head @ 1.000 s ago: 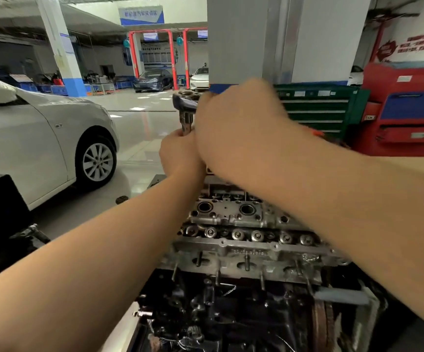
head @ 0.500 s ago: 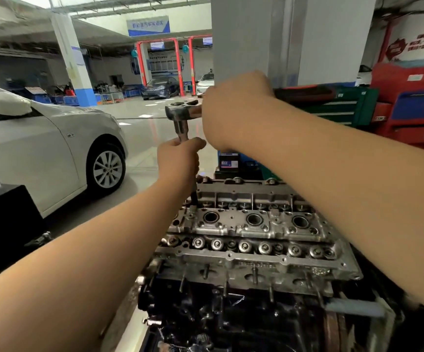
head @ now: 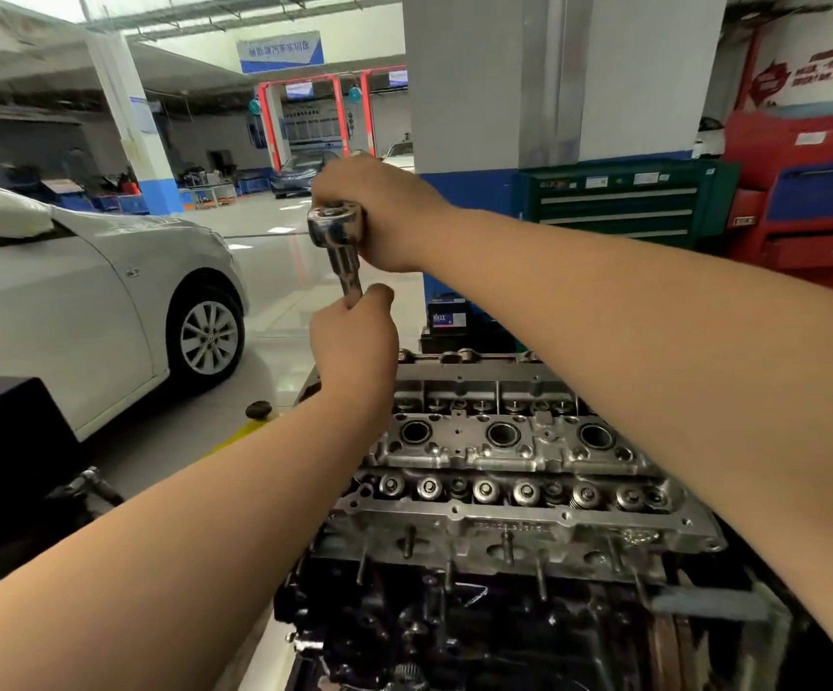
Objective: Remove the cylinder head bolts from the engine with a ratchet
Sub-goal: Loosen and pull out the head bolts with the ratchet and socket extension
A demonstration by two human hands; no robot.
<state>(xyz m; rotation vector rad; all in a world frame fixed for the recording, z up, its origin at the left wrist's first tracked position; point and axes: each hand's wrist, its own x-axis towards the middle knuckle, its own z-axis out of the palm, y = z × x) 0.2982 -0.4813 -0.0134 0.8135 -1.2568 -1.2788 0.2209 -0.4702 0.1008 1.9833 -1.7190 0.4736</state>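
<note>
Above the engine's [head: 504,466] far left corner, the right hand [head: 384,211] curls its grip round the ratchet [head: 337,231] head, while the left hand [head: 354,336] grips the extension below it. Since the earlier frame, the ratchet head has swung nearer; its handle is now hidden.

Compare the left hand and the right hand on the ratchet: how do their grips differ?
The right hand sits higher and grips the ratchet at its head end; the left hand sits lower, just above the cylinder head, and grips the extension below the ratchet head. The right forearm enters from the right, the left forearm from the lower left. Both hands curl around the same tool.
</note>
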